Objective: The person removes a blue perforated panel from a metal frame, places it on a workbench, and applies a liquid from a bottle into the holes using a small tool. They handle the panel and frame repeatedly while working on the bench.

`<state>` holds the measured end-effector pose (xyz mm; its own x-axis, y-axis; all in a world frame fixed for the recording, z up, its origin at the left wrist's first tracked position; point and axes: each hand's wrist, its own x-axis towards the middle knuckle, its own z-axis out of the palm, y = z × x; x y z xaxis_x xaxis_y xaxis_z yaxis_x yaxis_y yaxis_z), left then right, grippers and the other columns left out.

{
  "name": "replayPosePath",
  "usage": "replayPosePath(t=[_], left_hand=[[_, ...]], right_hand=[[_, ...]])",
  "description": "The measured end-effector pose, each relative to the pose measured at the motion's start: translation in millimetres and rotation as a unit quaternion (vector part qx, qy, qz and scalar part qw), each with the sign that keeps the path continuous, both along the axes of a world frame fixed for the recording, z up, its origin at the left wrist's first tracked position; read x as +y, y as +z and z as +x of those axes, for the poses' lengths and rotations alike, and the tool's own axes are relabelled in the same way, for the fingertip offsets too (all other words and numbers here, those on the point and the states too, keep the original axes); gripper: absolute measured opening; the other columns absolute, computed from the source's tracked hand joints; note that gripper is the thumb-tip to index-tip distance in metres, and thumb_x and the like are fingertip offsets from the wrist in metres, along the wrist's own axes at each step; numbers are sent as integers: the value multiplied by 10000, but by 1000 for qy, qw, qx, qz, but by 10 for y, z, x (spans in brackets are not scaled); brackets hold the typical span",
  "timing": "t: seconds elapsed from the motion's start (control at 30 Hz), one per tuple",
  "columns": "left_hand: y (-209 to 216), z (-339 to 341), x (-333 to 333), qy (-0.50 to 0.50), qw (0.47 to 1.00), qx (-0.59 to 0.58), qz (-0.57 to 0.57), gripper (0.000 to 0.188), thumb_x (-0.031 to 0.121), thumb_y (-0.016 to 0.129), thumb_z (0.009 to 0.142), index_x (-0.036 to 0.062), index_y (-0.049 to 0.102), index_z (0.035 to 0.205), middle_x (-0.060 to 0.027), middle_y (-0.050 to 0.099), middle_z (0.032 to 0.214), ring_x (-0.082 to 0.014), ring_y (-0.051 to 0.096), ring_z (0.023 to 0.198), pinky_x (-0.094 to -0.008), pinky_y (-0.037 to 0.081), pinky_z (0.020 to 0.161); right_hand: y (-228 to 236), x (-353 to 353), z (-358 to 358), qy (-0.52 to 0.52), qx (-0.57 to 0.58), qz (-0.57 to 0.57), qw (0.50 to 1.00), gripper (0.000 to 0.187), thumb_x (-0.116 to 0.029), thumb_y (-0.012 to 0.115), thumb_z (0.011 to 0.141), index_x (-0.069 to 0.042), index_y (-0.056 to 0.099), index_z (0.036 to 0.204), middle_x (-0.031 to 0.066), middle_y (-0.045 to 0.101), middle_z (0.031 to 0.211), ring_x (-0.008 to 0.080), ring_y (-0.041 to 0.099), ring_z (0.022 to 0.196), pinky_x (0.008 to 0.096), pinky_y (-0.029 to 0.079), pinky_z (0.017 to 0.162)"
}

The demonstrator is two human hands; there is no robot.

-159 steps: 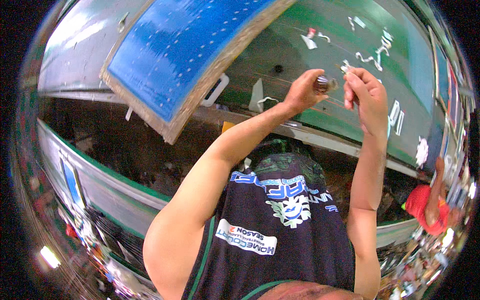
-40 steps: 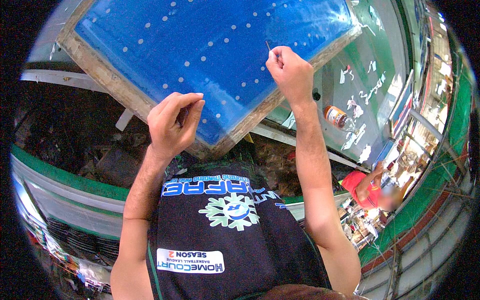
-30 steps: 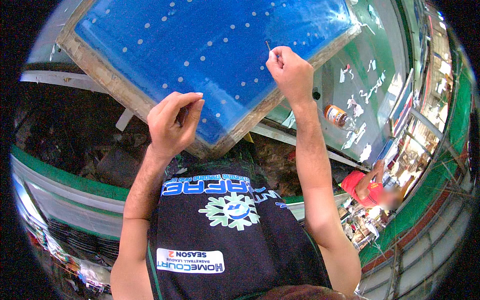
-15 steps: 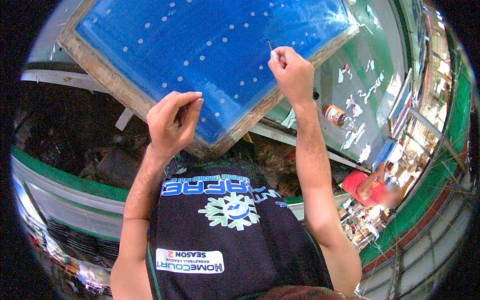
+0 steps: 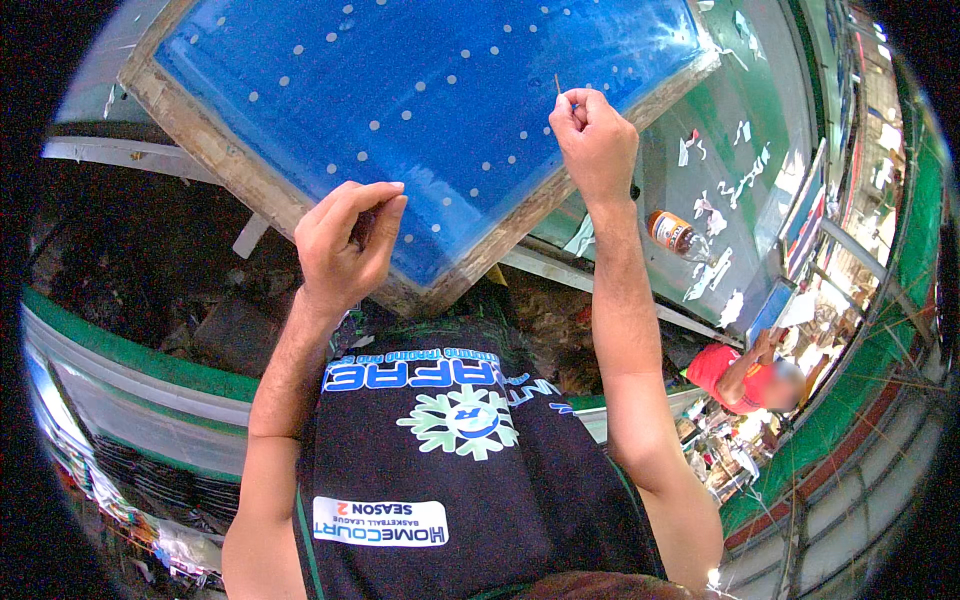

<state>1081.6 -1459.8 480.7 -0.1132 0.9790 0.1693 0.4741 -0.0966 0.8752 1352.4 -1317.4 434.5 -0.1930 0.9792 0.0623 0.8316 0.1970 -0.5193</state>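
A blue screen-printing screen [image 5: 300, 120] in a worn wooden frame [image 5: 225, 150] lies tilted before me, with rows of small pale dots across it. My right hand [image 5: 598, 150] is above the screen's right side, its thumb and fingers pinched on a thin dark stick [image 5: 558, 85] whose upper end points away from me. What tip the stick has is too small to tell. Over the near left part of the screen, my left hand [image 5: 345, 245] is bent into a pinch. Whether a tiny thing sits between its fingertips cannot be made out.
Right of the frame, a bottle with an orange label [image 5: 672, 232] lies on a green-grey table [image 5: 690, 130] among torn white scraps [image 5: 740, 185]. Farther right, a person in a red top [image 5: 728, 378] is by a cluttered area. Dark clutter [image 5: 120, 260] shows below the frame's left side.
My right hand has moved slightly right with the stick, which now stands more upright. My left hand stays in place. The person in red has shifted their arms and holds something pale.
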Motion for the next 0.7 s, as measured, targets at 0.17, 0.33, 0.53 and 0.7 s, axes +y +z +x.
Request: replayPosePath(t=[0.17, 0.33, 0.53, 0.7], left_hand=[[-20, 1, -1, -2, 1000, -2, 9, 146, -7, 791, 883, 18, 723, 1009, -73, 667, 754, -134, 564, 576, -276, 423, 520], [-27, -2, 2, -1, 1000, 1, 7, 147, -6, 792, 883, 20, 721, 1009, -71, 661, 745, -140, 565, 576, -277, 424, 521], [7, 2, -6, 3, 1000, 9, 0, 152, -7, 790, 884, 22, 720, 1016, -70, 666, 749, -137, 577, 584, -279, 427, 521], [21, 5, -6, 2, 1000, 12, -3, 150, -10, 787, 886, 21, 719, 1016, -72, 669, 750, -139, 589, 592, -279, 436, 528]], right_hand=[[-12, -45, 12, 15, 3, -14, 1000, 121, -207, 741, 920, -89, 720, 911, 55, 661, 646, 209, 655, 562, 369, 514, 547], [-43, -74, -9, 40, 5, -5, 999, 121, -204, 745, 922, -85, 727, 917, 42, 635, 618, 174, 632, 540, 341, 502, 539], [5, -72, -43, 65, -19, 0, 998, 117, -204, 745, 919, -89, 724, 913, 41, 627, 619, 188, 640, 550, 347, 513, 549], [57, -52, -33, 71, -23, -5, 997, 112, -237, 722, 918, -129, 700, 896, 96, 717, 738, 289, 712, 641, 419, 558, 580]])
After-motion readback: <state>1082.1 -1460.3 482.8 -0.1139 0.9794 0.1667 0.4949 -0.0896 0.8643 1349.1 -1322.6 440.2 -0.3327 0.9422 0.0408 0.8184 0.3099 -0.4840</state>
